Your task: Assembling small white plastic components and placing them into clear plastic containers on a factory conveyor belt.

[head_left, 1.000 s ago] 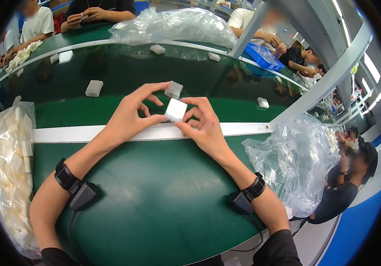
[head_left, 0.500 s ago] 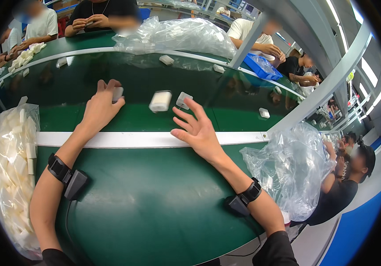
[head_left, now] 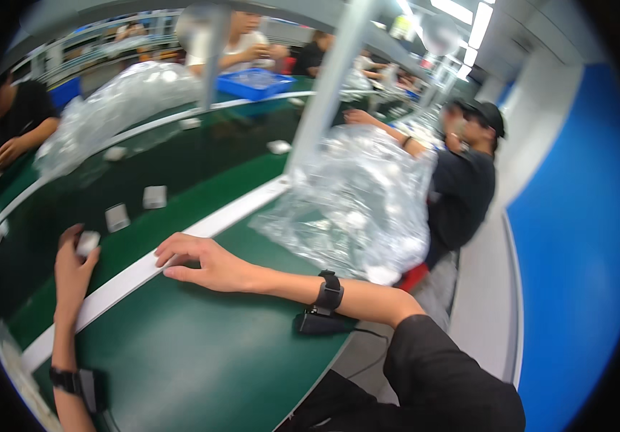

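A white rail (head_left: 130, 290) runs slantwise between the green tabletop (head_left: 202, 353) and the dark belt (head_left: 212, 173). At its far end a pale post (head_left: 324, 101) rises, cutting across the view of the belt and the people beyond. Two pale cases lie on the belt near the left hand: a nearer case (head_left: 117, 217) and, just beside it, a farther case (head_left: 155, 196). More are spread out along the belt, one close to the post's foot (head_left: 279, 147). A co-worker (head_left: 468, 194) in a black top and cap sits at the right; another (head_left: 21, 119), upper left, has both hands together.

The left hand (head_left: 72, 271) is over the belt, thumb and fingers closed around a small white case (head_left: 88, 243); whether this touches the belt I cannot tell. The right hand (head_left: 205, 263) is loosely curled at the rail, thumb apart from the fingers; contact with the rail is unclear.

A clear bag (head_left: 346, 209) with pale pieces inside slumps on the tabletop's right. Across the belt lie a long clear bag (head_left: 122, 101), its contents blurred, and a blue tray (head_left: 256, 90) holding clear items.
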Tool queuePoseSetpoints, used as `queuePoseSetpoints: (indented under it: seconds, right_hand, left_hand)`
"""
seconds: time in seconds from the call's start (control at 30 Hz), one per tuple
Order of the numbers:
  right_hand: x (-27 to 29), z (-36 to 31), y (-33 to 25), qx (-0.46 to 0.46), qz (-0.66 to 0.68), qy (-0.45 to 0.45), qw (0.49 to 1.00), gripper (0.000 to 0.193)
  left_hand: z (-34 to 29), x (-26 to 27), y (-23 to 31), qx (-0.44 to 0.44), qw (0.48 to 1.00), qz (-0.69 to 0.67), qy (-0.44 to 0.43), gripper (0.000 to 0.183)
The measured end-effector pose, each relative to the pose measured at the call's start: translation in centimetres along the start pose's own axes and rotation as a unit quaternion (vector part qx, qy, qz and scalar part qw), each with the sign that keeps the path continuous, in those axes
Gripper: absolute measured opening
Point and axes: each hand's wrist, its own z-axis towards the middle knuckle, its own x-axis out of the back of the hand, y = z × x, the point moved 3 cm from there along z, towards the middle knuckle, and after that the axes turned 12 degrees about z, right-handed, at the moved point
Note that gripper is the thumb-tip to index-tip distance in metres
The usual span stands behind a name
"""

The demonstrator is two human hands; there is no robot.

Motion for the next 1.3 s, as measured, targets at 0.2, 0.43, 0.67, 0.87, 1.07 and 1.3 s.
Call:
queuePoseSetpoints:
  seconds: [0.2,0.43,0.67,0.87,1.07,1.3]
  right_hand:
    - [12.6,-11.5,-5.6,-0.19,-0.111,0.218,0.951,0.027]
    - [21.9,-20.4,-6.6,-0.176,-0.642,0.178,0.725,0.027]
    - [14.5,-16.9,-8.5,-0.174,-0.493,0.045,0.851,0.034]
    - [8.5,-12.2,-9.9,-0.156,-0.511,0.021,0.845,0.046]
    - [2.0,-2.5,-6.7,-0.074,-0.154,-0.009,0.985,0.047]
    - [0.9,2.0,2.5,-0.161,0.229,0.128,0.952,0.028]
  left_hand:
    - [1.3,-1.1,2.6,0.001,1.0,-0.011,-0.024,0.041]
    - [-2.6,-4.6,11.1,0.043,0.941,-0.312,-0.121,0.036]
    - [-3.4,-4.3,12.3,0.057,0.943,-0.292,-0.152,0.035]
    - [-3.0,-3.5,13.2,0.07,0.929,-0.345,-0.116,0.048]
    - [-2.3,-4.0,8.7,0.095,0.906,-0.407,-0.068,0.056]
    - [-2.4,-4.3,8.8,0.133,0.86,-0.488,-0.069,0.049]
